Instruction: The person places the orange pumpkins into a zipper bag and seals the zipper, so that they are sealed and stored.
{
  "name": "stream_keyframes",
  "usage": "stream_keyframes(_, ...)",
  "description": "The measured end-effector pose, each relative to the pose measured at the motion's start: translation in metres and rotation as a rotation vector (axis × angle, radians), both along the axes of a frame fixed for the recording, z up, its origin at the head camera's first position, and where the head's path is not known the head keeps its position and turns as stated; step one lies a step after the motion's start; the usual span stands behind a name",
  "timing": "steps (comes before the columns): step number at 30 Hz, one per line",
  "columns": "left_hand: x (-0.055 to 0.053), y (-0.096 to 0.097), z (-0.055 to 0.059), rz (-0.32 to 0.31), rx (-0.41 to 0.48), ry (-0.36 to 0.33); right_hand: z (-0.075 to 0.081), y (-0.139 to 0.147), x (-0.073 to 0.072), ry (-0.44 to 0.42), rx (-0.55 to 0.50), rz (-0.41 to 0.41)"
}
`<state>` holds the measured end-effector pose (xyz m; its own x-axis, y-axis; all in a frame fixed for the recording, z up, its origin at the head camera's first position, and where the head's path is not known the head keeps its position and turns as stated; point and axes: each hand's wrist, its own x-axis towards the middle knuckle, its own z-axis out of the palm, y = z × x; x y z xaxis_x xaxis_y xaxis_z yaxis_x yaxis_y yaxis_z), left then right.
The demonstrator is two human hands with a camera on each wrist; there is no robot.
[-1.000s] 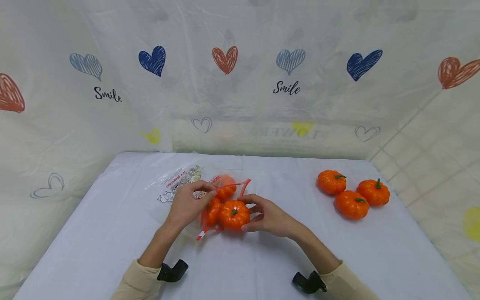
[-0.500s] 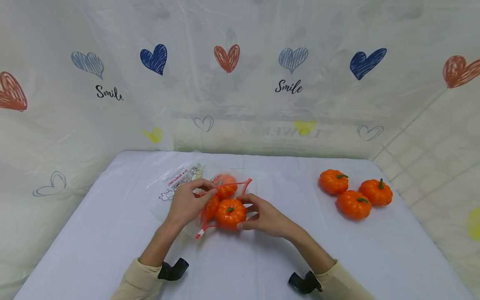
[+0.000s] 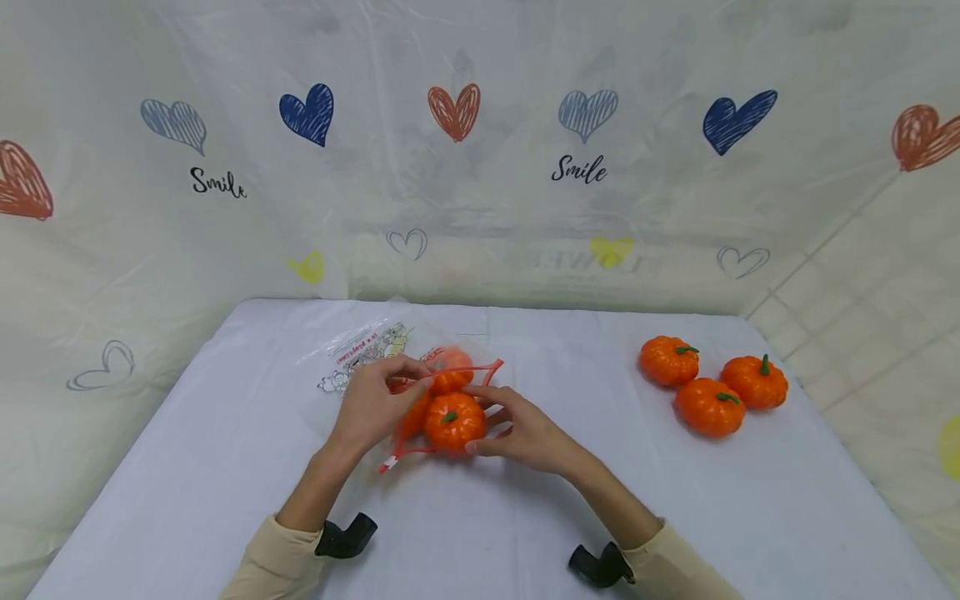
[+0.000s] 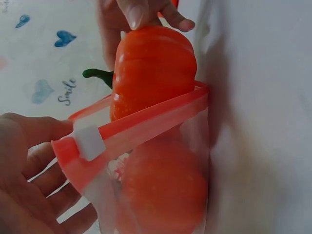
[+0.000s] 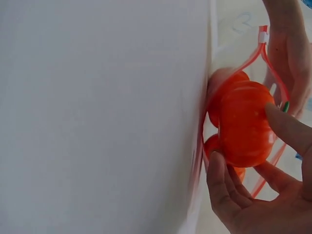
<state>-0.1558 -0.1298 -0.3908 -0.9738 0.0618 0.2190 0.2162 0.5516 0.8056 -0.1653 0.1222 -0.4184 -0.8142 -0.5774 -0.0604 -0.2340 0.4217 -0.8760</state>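
Observation:
A clear zip bag (image 3: 348, 360) with a red zip edge (image 4: 151, 119) and white slider (image 4: 89, 142) lies mid-table, its mouth spread apart. Behind its film are orange toy pumpkins, one toward the back (image 3: 452, 381) and another partly covered by my left hand (image 3: 375, 402). That hand pinches the upper rim of the mouth between thumb and fingers. My right hand (image 3: 525, 429) holds a toy pumpkin (image 3: 454, 423) with a green stem, thumb and fingers spread around its right side. In the left wrist view this pumpkin (image 4: 153, 70) is partly inside the mouth, its lower end behind the zip edge.
A cluster of toy pumpkins stands at the table's right: a rear one (image 3: 667, 361), a front one (image 3: 710, 407) and a right one (image 3: 754, 382). The white-covered table (image 3: 600, 358) meets a heart-printed curtain (image 3: 487, 192) at the back.
My right hand has moved left with the pumpkin, bringing it further into the bag's mouth. The left hand keeps its hold on the rim, and the slider end has shifted slightly left.

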Motion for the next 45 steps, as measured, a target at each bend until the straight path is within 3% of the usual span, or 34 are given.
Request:
stream_keyframes(12,-0.002,0.0,-0.002,0.011,0.052,-0.024,-0.001,-0.018,0.004,-0.055,-0.023,-0.114)
stream_keyframes(23,-0.003,-0.001,-0.003,0.029,0.091,-0.02,-0.001,-0.03,0.007,0.001,-0.001,-0.172)
stream_keyframes(36,-0.003,0.0,-0.004,0.039,0.094,0.01,-0.002,-0.039,0.011,-0.016,-0.033,-0.173)
stream_keyframes(45,-0.001,0.002,-0.003,0.045,0.099,-0.015,-0.003,-0.045,0.01,0.018,-0.022,-0.163)
